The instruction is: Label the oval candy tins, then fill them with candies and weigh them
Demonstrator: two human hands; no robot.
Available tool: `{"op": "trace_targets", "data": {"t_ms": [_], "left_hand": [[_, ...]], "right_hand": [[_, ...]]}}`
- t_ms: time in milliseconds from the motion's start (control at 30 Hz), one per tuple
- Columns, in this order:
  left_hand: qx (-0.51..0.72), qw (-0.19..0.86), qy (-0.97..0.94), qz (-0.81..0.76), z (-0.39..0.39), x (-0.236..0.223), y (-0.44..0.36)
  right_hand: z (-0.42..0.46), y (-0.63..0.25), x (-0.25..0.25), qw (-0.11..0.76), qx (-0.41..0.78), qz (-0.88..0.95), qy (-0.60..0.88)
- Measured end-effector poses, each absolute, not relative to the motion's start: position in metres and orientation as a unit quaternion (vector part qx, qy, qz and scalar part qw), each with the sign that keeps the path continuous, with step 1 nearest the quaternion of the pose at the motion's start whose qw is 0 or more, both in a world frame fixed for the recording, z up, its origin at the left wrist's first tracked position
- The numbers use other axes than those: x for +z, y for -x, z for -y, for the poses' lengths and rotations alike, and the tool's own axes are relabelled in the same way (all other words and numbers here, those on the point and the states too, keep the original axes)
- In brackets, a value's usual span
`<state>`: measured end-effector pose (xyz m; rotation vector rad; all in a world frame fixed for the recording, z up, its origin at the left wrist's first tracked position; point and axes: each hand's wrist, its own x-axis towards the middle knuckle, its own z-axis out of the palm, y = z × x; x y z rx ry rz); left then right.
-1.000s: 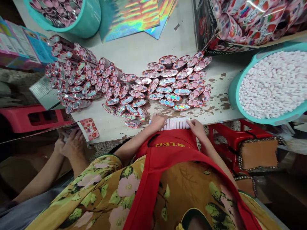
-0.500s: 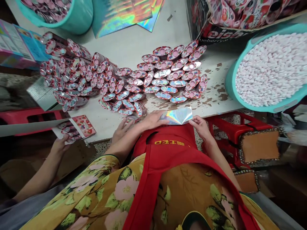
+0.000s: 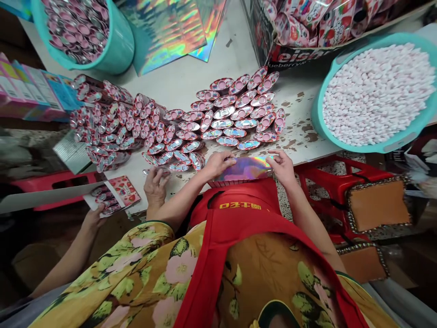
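My left hand [image 3: 218, 164] and my right hand [image 3: 282, 165] each pinch one end of a flat holographic foil card [image 3: 246, 169] at the near edge of the white table [image 3: 191, 77]. The card lies shiny side up between them, just in front of rows of small pink foil-rimmed cups [image 3: 235, 114]. Both hands are closed on the card's ends.
Another person's hand [image 3: 155, 184] reaches to the cups at the left; their other hand [image 3: 94, 218] holds a strawberry-print box [image 3: 114, 198]. A teal basin of white candies [image 3: 375, 91] sits right, a teal bucket of cups [image 3: 85, 32] far left, holographic sheets [image 3: 167, 32] behind. Red stools [image 3: 341, 177] stand below.
The card showed its white striped back one second ago; it has been turned shiny side up and lifted slightly toward the cups. The other person's hand moved up onto the table.
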<state>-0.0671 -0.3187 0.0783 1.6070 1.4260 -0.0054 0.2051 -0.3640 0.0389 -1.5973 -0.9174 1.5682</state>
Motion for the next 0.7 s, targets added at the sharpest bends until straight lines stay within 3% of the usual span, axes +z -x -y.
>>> {"op": "trace_targets", "data": {"t_ms": [267, 700], "left_hand": [[0.081, 0.466, -0.735, -0.485, 0.313, 0.082, 0.032], [0.077, 0.479, -0.710, -0.511, 0.301, 0.063, 0.017]], "right_hand": [[0.356, -0.202, 0.042, 0.346, 0.592, 0.367, 0.629], [0.352, -0.199, 0.043, 0.355, 0.604, 0.310, 0.643]]}}
